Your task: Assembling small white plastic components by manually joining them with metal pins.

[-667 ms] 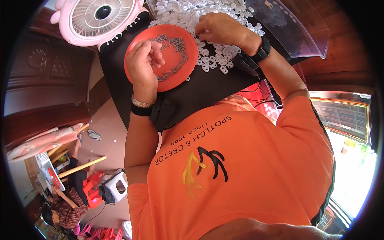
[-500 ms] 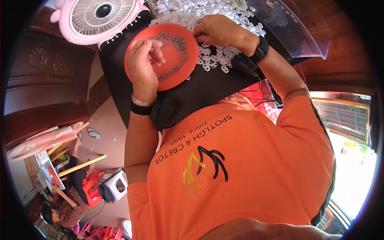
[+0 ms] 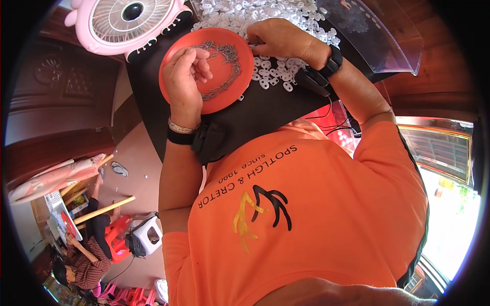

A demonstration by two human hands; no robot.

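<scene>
An orange-red plate (image 3: pixel 217 102) sits on the dark table, with many small grey metal pieces (image 3: pixel 234 71) strewn in a ring on it. Over its left part is my left hand (image 3: pixel 186 74), fingers curled in toward the palm; whatever they may hold is hidden. Just past the plate's right rim, my right hand (image 3: pixel 283 40) is bent with thumb and forefinger drawn together at the edge of a heap of small white plastic pieces with holes (image 3: pixel 224 15). I cannot make out what its fingertips grip. Several loose white pieces (image 3: pixel 273 76) lie below that hand.
A pink fan (image 3: pixel 130 23) stands at the far left of the table (image 3: pixel 245 115). A clear plastic bin (image 3: pixel 380 38) is at the right. Dark wrist devices with a cable sit near both wrists. At lower left, another person (image 3: pixel 89 265) works beside red and white stools.
Hardly anything differs. The plate has shifted very slightly upward, and my right hand's fingers have moved a little; my left hand stays over the plate.
</scene>
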